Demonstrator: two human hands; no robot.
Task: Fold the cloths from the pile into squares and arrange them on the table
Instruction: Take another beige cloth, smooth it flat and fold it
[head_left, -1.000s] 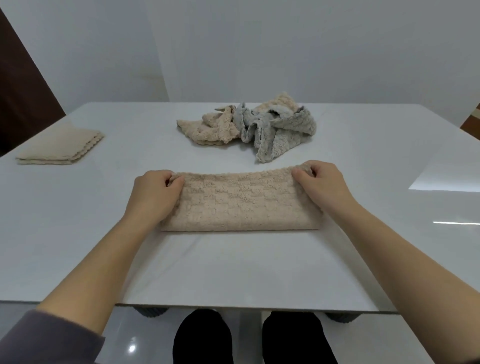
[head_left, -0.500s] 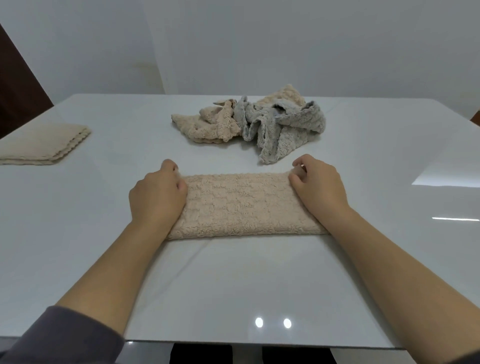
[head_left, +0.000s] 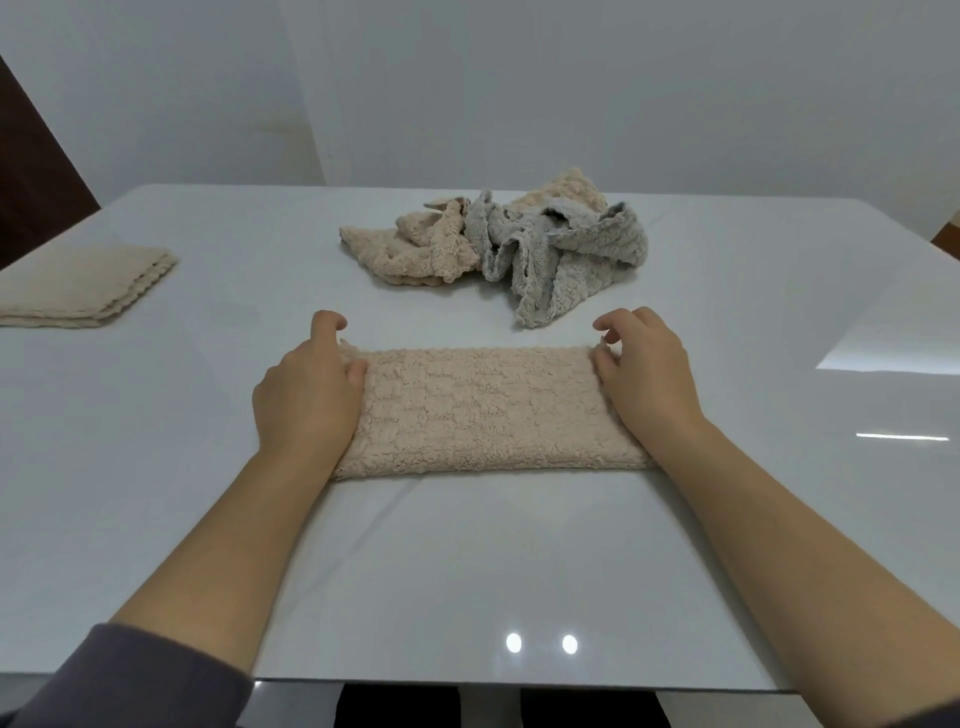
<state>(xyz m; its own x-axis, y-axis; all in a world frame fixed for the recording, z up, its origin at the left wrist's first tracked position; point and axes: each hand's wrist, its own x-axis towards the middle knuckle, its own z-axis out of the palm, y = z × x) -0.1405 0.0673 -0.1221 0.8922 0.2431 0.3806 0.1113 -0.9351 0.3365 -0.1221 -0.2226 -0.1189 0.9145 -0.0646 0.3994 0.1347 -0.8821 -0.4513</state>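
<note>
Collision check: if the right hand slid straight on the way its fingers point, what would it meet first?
Probably the grey cloth at the pile's near edge, just beyond the right hand; depth is uncertain.

We see walls (head_left: 623, 93) plain, pale grey, meeting at a corner seam (head_left: 307, 104) | left edge: dark brown panel (head_left: 31, 171) | furniture: our glossy white table (head_left: 156, 467) | light: two round spots (head_left: 514, 643) mirrored near its front edge, bright patch (head_left: 893, 338) at right

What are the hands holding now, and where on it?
The folded beige fleece cloth: right hand pinches its far right corner; left hand lies on its left end, grip unclear.
</note>
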